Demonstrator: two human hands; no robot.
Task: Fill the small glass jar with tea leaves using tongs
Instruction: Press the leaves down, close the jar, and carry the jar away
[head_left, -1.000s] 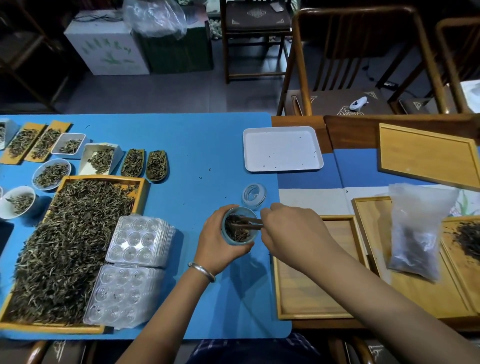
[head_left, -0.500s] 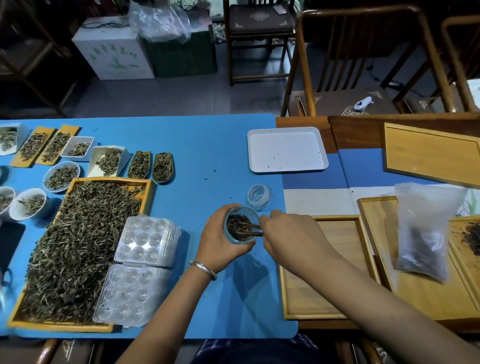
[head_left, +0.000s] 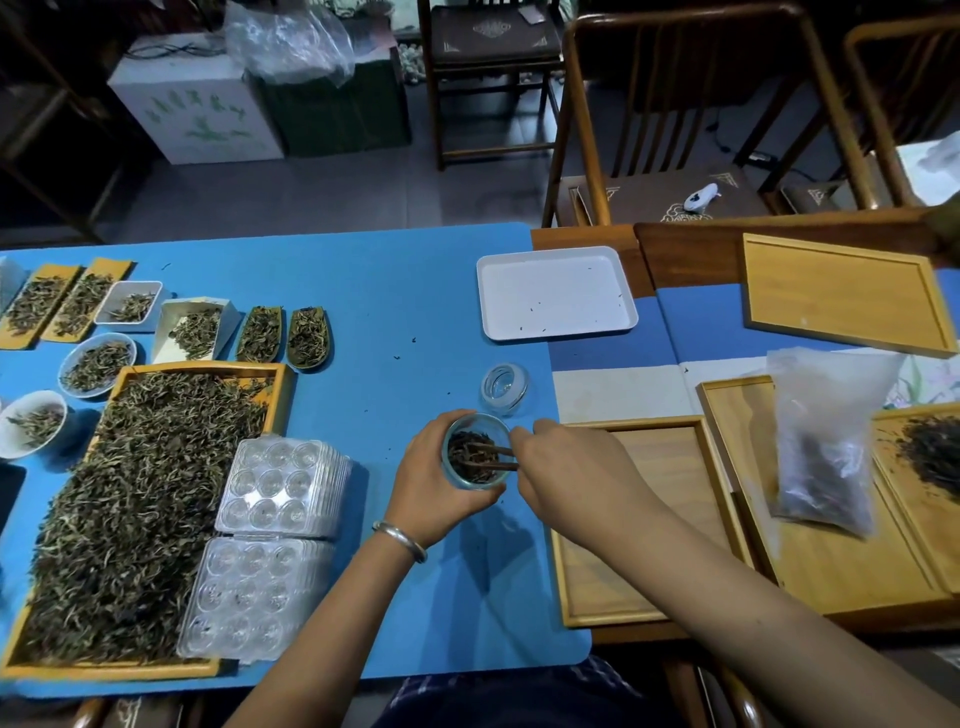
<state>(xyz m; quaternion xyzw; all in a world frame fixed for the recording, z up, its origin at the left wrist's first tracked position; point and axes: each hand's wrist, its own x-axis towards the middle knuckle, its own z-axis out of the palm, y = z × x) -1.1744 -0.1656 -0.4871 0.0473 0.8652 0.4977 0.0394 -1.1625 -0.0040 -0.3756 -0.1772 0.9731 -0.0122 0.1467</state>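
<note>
The small glass jar (head_left: 476, 451), a clear round vessel, holds dark tea leaves (head_left: 467, 457) and stands near the right edge of the blue mat (head_left: 395, 291); a large wooden tray (head_left: 283, 387) at the mat's left edge holds loose leaves. The left hand (head_left: 434, 486) wraps the jar's wall. The right hand (head_left: 569, 475) pinches the tongs (head_left: 493, 457), whose tips are inside the jar among the leaves.

Both forearms reach forward and converge at the middle of the view. The left hand (head_left: 431, 480), a metal bangle on its wrist, curls its fingers and thumb round the small glass jar (head_left: 475, 451) from the left. The right hand (head_left: 576, 475) lies knuckles-up just right of it, its fingers pinching the tongs (head_left: 493, 456), whose tips point left into the jar's mouth.
</note>
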